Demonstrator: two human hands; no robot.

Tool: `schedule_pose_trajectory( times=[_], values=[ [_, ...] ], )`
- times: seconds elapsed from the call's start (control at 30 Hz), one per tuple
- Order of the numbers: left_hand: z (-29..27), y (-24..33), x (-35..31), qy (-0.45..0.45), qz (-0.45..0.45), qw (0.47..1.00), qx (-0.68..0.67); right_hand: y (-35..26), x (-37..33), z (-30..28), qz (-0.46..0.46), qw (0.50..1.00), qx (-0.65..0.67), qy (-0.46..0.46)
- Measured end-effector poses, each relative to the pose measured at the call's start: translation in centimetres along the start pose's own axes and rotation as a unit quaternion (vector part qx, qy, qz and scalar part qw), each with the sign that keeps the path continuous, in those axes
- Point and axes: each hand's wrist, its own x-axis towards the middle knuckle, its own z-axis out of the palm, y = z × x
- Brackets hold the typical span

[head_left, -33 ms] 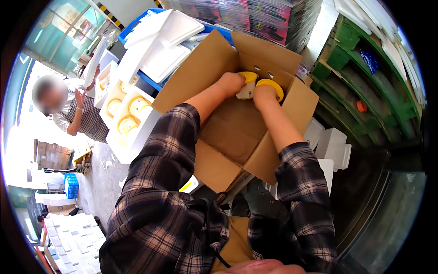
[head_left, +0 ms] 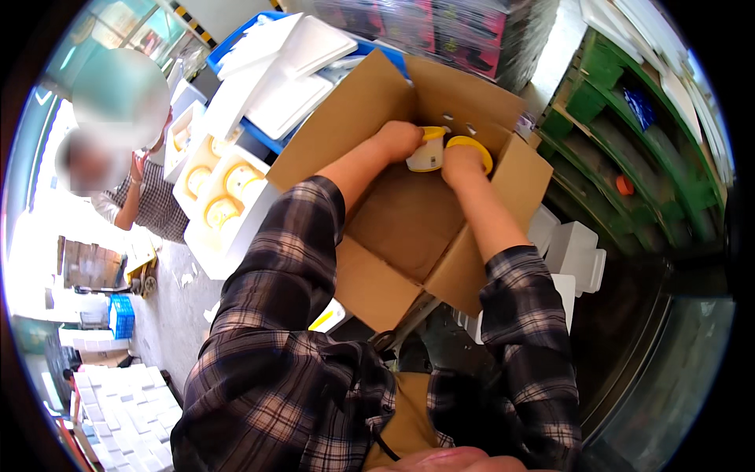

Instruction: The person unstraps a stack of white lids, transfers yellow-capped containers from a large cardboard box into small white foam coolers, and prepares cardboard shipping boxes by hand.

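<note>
A large brown cardboard box (head_left: pixel 409 212) stands open in front of me, its flaps spread. At its far end my left hand (head_left: pixel 399 141) is closed on a white tub (head_left: pixel 425 156) with yellow at its top and base. Beside it, near the far right corner, my right hand (head_left: pixel 464 165) grips a second tub with a yellow lid (head_left: pixel 477 146); my fingers hide most of its body. Both tubs are inside the box, side by side. Whether they rest on its bottom, I cannot tell.
To the left, a white foam box (head_left: pixel 253 216) holds several yellow-and-white tubs. Foam lids (head_left: pixel 287 110) lie piled over a blue crate behind it. Another person (head_left: pixel 149 200) stands at far left. On the right are green pallets (head_left: pixel 621 149) and white foam boxes (head_left: pixel 572 256).
The tub in my left hand has tipped slightly, so less of its yellow top shows. Both hands stay at the far end of the box.
</note>
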Motion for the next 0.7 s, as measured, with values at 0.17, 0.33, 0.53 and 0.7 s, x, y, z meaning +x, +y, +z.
schedule_pose_trajectory(
  times=[0.17, 0.33, 0.53, 0.7],
  values=[
    [-11.9, -0.7, -10.9, 0.064, -0.034, 0.985, -0.156, 3.3, -1.9, -3.1, 0.021, 0.983, 0.173, 0.052],
    [-21.1, -4.6, -31.7, 0.257, -0.038, 0.9, -0.35, 3.1, -11.4, -10.2, -0.037, 0.842, 0.537, 0.022],
    [-21.1, -5.2, -54.1, 0.239, -0.177, 0.804, -0.515, -7.0, -30.9, -16.7, -0.103, 0.752, 0.643, 0.102],
    [-10.3, -6.3, -60.5, 0.18, -0.254, 0.804, -0.506, -19.1, -40.0, -6.4, -0.059, 0.663, 0.744, -0.06]
  ],
)
